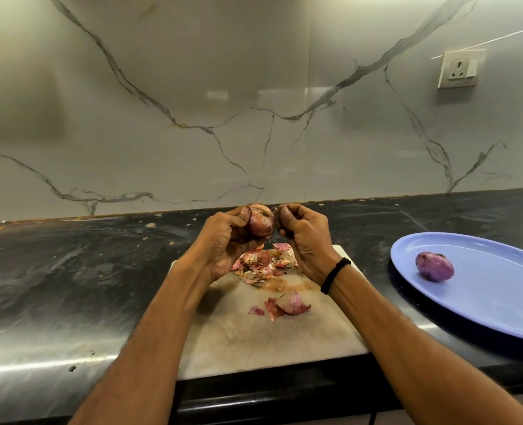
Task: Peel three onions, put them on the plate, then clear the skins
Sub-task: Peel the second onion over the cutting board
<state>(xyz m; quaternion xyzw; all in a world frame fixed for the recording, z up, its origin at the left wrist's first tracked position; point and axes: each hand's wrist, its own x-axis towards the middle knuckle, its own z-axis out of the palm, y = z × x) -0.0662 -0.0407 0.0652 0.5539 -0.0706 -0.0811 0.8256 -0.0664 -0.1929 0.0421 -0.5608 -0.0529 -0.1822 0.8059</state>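
left hand (223, 245) curls tight round a papery, round onion (261, 224); right hand (307, 240) seems to pinch its wispy tip.

A white socket plate (460, 69) with one switch sits on the wall (192, 72), a glossy, pale, marble-look panel. Dark grey veins cross the panel below and to the left of the socket. Left of the socket a thin vertical joint (311, 118) splits the panel, with soft patches of reflected light on either side. Below the socket lies a black, white-streaked stone countertop (54, 271) dotted with pale specks. Far down-left of the socket, its front edge (39, 365) catches a bright glare.
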